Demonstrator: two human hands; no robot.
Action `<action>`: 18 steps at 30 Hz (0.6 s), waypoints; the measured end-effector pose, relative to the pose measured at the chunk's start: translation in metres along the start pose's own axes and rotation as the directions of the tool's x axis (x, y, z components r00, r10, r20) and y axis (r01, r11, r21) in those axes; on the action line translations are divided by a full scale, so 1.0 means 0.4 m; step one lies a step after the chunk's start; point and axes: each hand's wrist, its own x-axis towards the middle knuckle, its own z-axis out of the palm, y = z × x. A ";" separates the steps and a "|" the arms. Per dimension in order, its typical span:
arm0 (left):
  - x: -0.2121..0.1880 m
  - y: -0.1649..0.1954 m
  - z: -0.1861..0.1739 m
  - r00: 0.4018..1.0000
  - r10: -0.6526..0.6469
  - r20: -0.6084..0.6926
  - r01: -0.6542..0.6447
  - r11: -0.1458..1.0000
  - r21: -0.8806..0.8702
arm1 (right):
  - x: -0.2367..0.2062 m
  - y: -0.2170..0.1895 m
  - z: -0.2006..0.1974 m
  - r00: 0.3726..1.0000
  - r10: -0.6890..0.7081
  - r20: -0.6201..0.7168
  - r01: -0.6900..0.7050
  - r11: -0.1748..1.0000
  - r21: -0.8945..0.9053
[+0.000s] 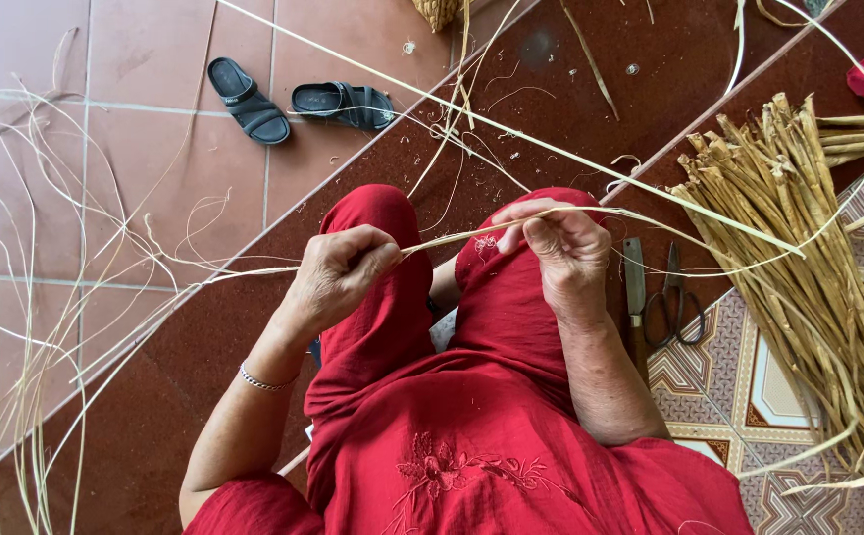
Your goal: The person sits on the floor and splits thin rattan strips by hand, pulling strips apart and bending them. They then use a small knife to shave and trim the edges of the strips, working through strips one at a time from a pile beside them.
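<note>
Red-brown tiled floor [154,178] holds black sandals [298,104] beyond both hands' reed strip [452,241].

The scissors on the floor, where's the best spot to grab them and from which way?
Best by the two dark loop handles, probably. The scissors lie flat beside the knife, blades pointing away from the person and loops nearest. The right hand is closest, so it could reach down from above and slip fingers into the loops, clear of the pointed blades.
</note>
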 end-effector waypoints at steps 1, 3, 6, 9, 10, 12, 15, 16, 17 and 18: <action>-0.001 -0.004 0.000 1.000 -0.025 0.014 0.025 0.999 -0.019 | -0.002 0.001 -0.001 1.000 0.004 -0.004 -0.004 1.000 -0.016; -0.003 -0.014 0.001 0.996 -0.074 0.047 0.076 0.995 -0.058 | -0.008 0.004 -0.003 1.000 0.011 -0.022 -0.013 0.997 -0.072; -0.001 -0.026 0.005 0.994 -0.048 0.100 0.059 0.993 -0.105 | -0.014 0.011 -0.007 1.000 -0.008 -0.029 0.005 0.993 -0.116; 0.001 -0.031 0.006 0.991 -0.124 0.043 0.127 0.987 -0.097 | -0.017 0.028 -0.019 1.000 0.005 -0.002 -0.005 0.988 -0.155; 0.001 -0.031 0.003 0.994 -0.106 0.016 0.107 0.991 -0.085 | -0.018 0.036 -0.026 1.000 0.016 0.009 -0.014 0.985 -0.172; 0.001 -0.025 -0.008 0.997 -0.068 -0.040 0.066 0.996 -0.059 | -0.018 0.062 -0.044 0.999 -0.016 0.040 0.027 0.957 -0.288; -0.007 -0.003 -0.032 0.992 -0.107 -0.067 0.107 0.994 0.002 | 0.004 0.132 -0.085 0.988 -0.153 -0.034 0.119 0.868 -0.482; -0.012 0.007 -0.040 0.995 -0.067 -0.074 0.069 0.997 0.029 | 0.003 0.155 -0.104 0.973 -0.217 -0.074 0.142 0.822 -0.551; -0.017 0.018 -0.046 0.996 -0.024 -0.083 0.029 0.998 0.058 | -0.002 0.176 -0.125 0.971 -0.147 -0.188 0.040 0.876 -0.480; -0.022 0.029 -0.054 0.996 0.020 -0.092 -0.012 0.996 0.089 | -0.008 0.199 -0.145 0.954 -0.068 -0.293 -0.056 0.918 -0.394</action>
